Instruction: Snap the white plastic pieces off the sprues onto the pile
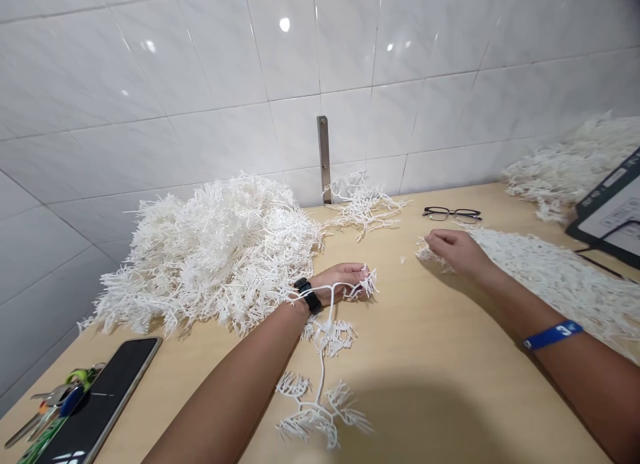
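Observation:
My left hand [340, 283] is curled around a long white branched plastic strand [320, 377], which hangs from it across the table towards me. A large heap of the same white strands [215, 257] lies just left of that wrist. My right hand [455, 249] rests at the far right with its fingers closed on a small white tuft [433, 256]. Beside it lies a broad white mat of fringed strands [555, 284], touching the hand's far side. A looser white clump [365, 209] lies on the table further back, between my hands.
A pale wooden table [425, 344] meets a white tiled wall [225, 64] with a metal strip [325, 159]. A black smartphone [97, 404] and keys [53, 404] lie near the left edge. Black glasses [453, 215], a dark-framed tablet [613, 207] and another white heap [565, 167] are at the back right.

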`<action>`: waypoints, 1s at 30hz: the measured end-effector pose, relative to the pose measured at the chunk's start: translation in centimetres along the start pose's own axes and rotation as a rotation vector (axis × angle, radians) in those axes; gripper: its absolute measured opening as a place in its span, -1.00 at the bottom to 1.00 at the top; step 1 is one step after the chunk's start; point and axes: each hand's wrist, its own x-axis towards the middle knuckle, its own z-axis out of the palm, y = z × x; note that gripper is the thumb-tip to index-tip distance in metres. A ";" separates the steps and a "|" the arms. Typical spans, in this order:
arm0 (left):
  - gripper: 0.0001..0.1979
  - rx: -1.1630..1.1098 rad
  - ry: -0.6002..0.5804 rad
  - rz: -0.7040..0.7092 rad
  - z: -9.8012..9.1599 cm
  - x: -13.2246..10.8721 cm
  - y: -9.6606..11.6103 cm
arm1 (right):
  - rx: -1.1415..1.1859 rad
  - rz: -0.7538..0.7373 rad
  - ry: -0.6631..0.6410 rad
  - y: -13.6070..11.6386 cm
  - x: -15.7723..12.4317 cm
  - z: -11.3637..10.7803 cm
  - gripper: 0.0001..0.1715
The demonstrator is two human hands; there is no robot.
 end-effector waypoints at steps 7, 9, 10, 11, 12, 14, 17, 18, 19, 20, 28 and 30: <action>-0.59 -0.031 0.106 0.026 0.6 0.3 0.0 | -0.216 -0.003 -0.184 -1.7 -1.5 3.1 -0.43; -0.59 -0.027 0.112 0.032 0.8 0.2 0.0 | -0.042 -0.087 -0.322 -2.9 -2.3 4.5 -0.52; -0.59 -0.019 0.105 0.033 0.8 0.2 0.0 | 0.051 -0.119 -0.394 -3.4 -2.6 5.1 -0.57; -0.60 -0.009 0.092 0.034 0.8 0.2 -0.1 | 0.130 -0.138 -0.454 -3.8 -2.9 5.6 -0.60; -0.60 -0.002 0.079 0.033 0.9 0.3 -0.1 | 0.185 -0.145 -0.492 -4.1 -3.1 5.9 -0.61; -0.61 0.004 0.068 0.032 0.8 0.3 -0.1 | 0.232 -0.144 -0.507 -4.4 -3.3 6.4 -0.61; -0.61 0.015 0.067 0.027 0.7 0.4 -0.1 | 0.263 -0.130 -0.496 -4.2 -3.4 6.4 -0.55; -0.61 0.020 0.058 0.023 0.6 0.4 -0.1 | 0.282 -0.115 -0.511 -4.0 -3.4 6.3 -0.54; -0.61 0.023 0.046 0.018 0.5 0.3 -0.1 | 0.304 -0.093 -0.533 -3.8 -3.4 6.2 -0.53; -0.61 0.020 0.037 0.014 0.4 0.3 -0.1 | 0.323 -0.071 -0.559 -3.6 -3.4 6.1 -0.52; -0.66 -0.088 0.075 0.026 0.3 0.1 0.1 | 0.106 -0.049 -0.485 -2.7 -2.9 5.2 -0.58; -0.65 -0.088 0.074 0.025 0.3 0.2 0.1 | -0.131 -0.046 -0.253 -2.5 -2.5 4.6 -0.58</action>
